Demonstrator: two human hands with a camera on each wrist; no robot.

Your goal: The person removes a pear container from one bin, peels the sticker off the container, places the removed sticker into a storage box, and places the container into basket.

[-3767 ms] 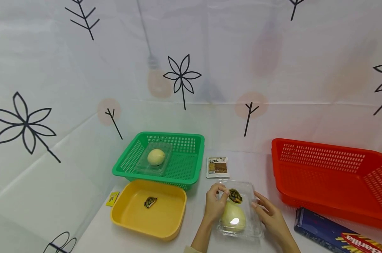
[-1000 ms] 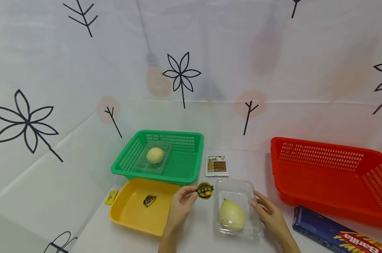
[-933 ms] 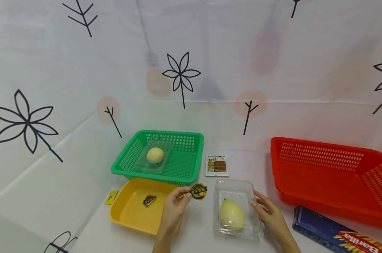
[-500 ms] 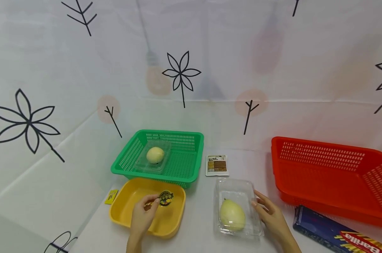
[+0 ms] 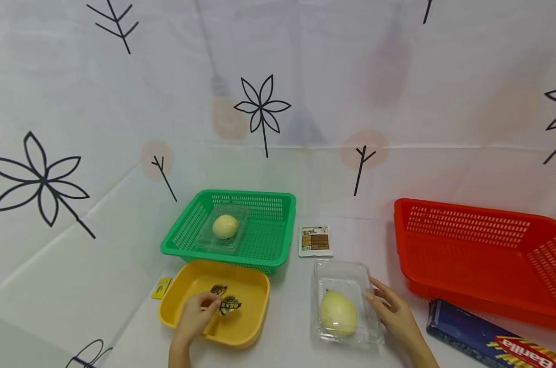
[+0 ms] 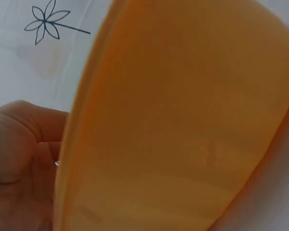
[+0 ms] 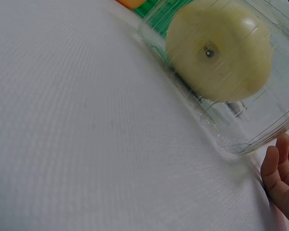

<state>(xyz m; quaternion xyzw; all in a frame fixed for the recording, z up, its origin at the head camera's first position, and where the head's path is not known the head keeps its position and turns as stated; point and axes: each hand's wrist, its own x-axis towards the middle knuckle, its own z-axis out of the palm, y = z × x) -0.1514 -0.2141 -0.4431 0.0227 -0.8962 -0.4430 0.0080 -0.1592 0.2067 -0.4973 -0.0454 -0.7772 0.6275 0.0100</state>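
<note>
My left hand [image 5: 194, 318] reaches over the near side of the yellow basin [image 5: 255, 327] and pinches a round black-and-gold sticker [image 5: 229, 305] low inside it. Just behind lies another, crumpled sticker [image 5: 218, 290]. In the left wrist view the basin's wall [image 6: 173, 110] hides the left fingertips and the sticker. My right hand [image 5: 394, 311] rests its fingers against the right side of a clear plastic clamshell box [image 5: 344, 276]. A pale yellow-green pear [image 5: 338, 314] lies in that box. In the right wrist view the fingers [image 7: 270, 161] touch the box near a corner.
Behind the basin, a green basket [image 5: 269, 245] holds a second clear box with a pale pear [image 5: 225, 227]. A brown-and-white packet [image 5: 316, 241] lies behind the clamshell. At right are a red basket [image 5: 462, 260] and a blue Barilla box [image 5: 494, 335]. A small yellow sachet [image 5: 161, 288] lies left.
My left hand has peeled the sticker off the clamshell's lid, carried it left and lowered it into the yellow basin. The right hand and the clamshell have stayed in place.
</note>
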